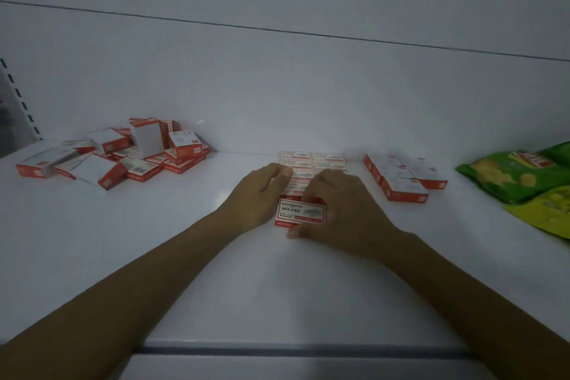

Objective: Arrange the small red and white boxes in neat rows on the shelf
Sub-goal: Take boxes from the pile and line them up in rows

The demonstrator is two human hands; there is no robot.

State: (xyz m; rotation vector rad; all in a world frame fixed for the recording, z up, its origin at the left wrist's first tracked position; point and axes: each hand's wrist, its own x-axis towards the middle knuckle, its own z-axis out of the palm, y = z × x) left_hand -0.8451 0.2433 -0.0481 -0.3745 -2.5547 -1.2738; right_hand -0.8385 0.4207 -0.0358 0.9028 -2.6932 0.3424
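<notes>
Pinching flat rectangular red-and-white box (300, 212) with right hand (336, 207) at near end of tidy rows (313, 160) on matte white shelf (185, 256), resting left hand (259, 191) with loosely bent fingers on rows' left edge — working between jumbled cardboard heap (117, 154) far left and squared block (404, 176), glossy green packets (509, 176) right.

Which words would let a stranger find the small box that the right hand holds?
On the white shelf, a messy heap of red and white cardboard boxes lies left and green snack bags right. Between them, at the central flat block of boxes, the right hand pinches the nearest box, alone with readable print.
</notes>
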